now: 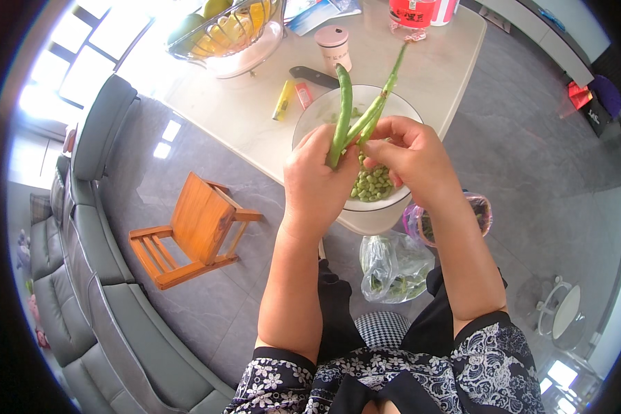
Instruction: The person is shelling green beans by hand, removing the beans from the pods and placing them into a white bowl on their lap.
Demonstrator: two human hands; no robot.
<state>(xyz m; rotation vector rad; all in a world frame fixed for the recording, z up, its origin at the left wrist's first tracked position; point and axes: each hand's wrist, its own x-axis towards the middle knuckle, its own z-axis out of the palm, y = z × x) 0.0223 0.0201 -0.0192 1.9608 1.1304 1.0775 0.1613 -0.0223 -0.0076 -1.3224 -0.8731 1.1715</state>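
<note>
Tabletop [255,127], head view: pale, upper centre.
Left hand [314,176]: gripping green pods [343,103], mid-frame.
Right hand [417,155]: curled at the pods' lower ends; cannot tell whether pinching.
White bowl [315,114]: below both hands, holding shelled beans [372,188].
Risk: beans could spring over the bowl's lower rim if a pod bursts.

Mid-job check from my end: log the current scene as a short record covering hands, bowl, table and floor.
Left hand: closed around green pods; left hand
Right hand: fingertips at the pods' lower part; grip partly hidden; right hand
Pods: long ends pointing away from the person
Bowl: white bowl, under the hands, holding shelled green beans
Table: pink lidded cup beyond the bowl; small yellow item left of it
Below table edge: clear plastic bag, green contents
Floor, left: wooden chair
</note>
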